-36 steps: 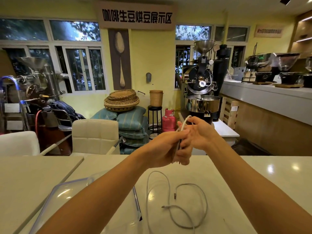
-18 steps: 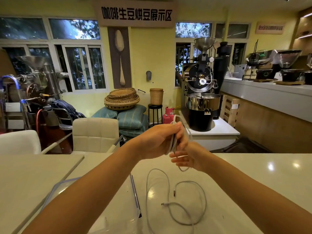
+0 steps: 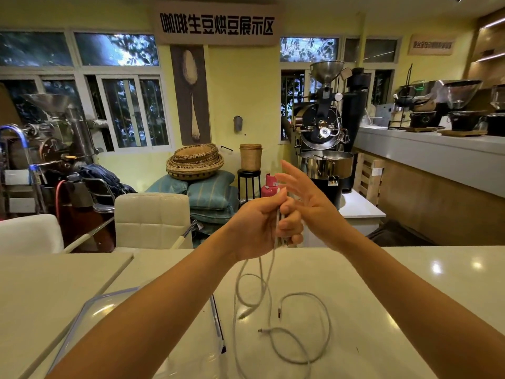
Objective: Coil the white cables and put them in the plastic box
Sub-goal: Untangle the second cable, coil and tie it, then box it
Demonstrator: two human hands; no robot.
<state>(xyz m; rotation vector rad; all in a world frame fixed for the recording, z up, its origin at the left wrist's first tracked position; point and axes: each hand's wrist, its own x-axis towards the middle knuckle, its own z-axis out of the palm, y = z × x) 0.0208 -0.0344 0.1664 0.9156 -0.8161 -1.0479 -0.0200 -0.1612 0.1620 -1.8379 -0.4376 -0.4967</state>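
Note:
My left hand (image 3: 263, 228) is held up above the white table (image 3: 410, 283), fingers closed around a bundle of white cable (image 3: 278, 228). The cable's loose end hangs down from the fist in a loop (image 3: 247, 291) that reaches the tabletop. My right hand (image 3: 308, 198) is just behind and to the right of the left one, fingers spread, palm facing left, with nothing clearly in it. A second white cable (image 3: 308, 332) lies in a loose loop on the table below. The clear plastic box (image 3: 90, 313) sits at lower left, partly hidden by my left forearm.
A seam (image 3: 117, 277) splits the tabletop on the left. Two cream chairs (image 3: 151, 220) stand behind the table's far edge. Coffee roasting machines, stacked baskets and cushions fill the room beyond. A grey counter (image 3: 426, 157) runs along the right.
My right hand rose from below the left fist to beside it and spread its fingers. A loop of cable now hangs lower from the left hand toward the table.

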